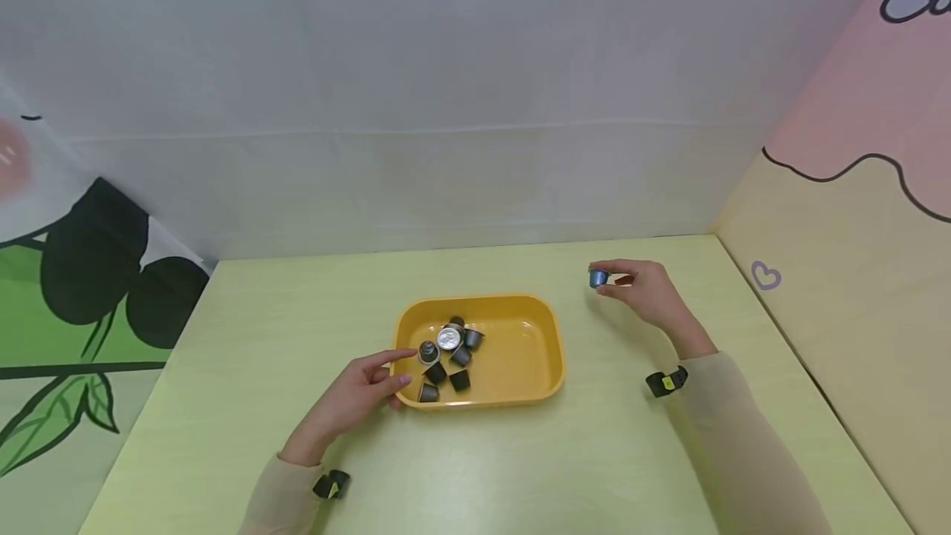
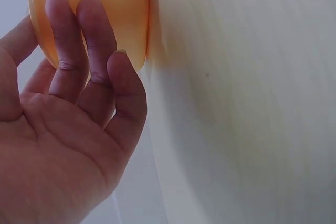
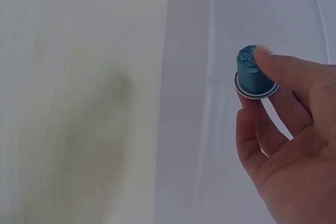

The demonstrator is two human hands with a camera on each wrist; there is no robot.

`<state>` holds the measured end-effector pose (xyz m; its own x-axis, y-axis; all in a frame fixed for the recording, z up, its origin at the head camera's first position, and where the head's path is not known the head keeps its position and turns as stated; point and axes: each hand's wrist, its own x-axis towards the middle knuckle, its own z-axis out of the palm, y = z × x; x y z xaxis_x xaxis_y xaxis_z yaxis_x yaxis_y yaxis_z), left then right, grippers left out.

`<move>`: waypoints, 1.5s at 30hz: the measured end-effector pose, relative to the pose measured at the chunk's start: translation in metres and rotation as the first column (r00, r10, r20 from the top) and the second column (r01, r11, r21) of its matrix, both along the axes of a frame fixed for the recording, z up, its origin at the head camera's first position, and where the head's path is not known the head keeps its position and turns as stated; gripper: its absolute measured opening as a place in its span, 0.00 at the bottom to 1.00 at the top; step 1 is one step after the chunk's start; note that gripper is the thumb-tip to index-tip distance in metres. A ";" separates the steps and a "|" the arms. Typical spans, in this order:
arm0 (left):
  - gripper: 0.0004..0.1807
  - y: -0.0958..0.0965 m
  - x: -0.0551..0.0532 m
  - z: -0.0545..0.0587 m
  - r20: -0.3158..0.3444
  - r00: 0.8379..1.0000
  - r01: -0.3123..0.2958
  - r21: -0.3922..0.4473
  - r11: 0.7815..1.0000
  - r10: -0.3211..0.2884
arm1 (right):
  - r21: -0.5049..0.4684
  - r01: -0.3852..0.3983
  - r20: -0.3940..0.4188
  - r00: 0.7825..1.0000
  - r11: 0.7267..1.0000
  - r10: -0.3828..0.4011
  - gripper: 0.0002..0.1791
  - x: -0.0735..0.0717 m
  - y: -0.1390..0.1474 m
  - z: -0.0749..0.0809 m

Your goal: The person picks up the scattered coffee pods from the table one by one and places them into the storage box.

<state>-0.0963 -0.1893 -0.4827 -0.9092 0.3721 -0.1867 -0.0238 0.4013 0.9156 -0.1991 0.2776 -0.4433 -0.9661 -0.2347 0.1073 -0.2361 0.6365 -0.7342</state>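
Between thumb and fingertips, my right hand (image 1: 641,291) pinches a blue coffee capsule (image 1: 598,277), held above the table right of the yellow tray (image 1: 520,399). In the right wrist view the capsule (image 3: 254,77) has its wide rim against the fingers and the thumb on its narrow end. My left hand (image 1: 357,395) grips the tray's left end, thumb and index finger over the rim. From the left wrist view, other fingers (image 2: 97,40) lie along the tray's outer wall (image 2: 128,3). Several dark capsules (image 1: 461,355) and one showing its silver lid (image 1: 449,338) lie in the tray's left half.
The tray stands on a pale yellow-green table (image 1: 297,304). A white sheet (image 1: 475,106) hangs along the table's back edge. Printed panels (image 1: 854,271) flank it, the right one along the table's right edge. Each wrist wears a black strap (image 1: 666,382).
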 end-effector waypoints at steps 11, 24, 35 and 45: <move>0.27 0.001 0.000 0.001 -0.001 1.000 0.002 0.012 1.000 -0.002 | 0.008 -0.059 -0.037 0.998 0.998 0.060 0.20 0.006 -0.029 0.023; 0.28 -0.001 0.000 0.000 0.007 1.000 -0.007 -0.003 1.000 0.007 | -0.052 -0.187 -0.127 0.976 0.981 0.179 0.20 0.000 -0.077 0.035; 0.28 0.000 0.000 0.001 0.012 1.000 -0.011 -0.008 1.000 0.011 | -0.265 -0.254 -0.113 0.966 0.930 0.231 0.19 -0.011 -0.126 0.030; 0.27 0.002 0.000 0.000 0.005 1.000 -0.008 -0.004 1.000 0.008 | -0.477 -0.234 -0.015 0.966 0.847 0.258 0.20 -0.019 -0.150 0.009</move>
<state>-0.0959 -0.1876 -0.4829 -0.9114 0.3638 -0.1924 -0.0314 0.4048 0.9139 -0.2186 0.1277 -0.4344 -0.8904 -0.3983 0.2204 -0.2956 0.1376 -0.9453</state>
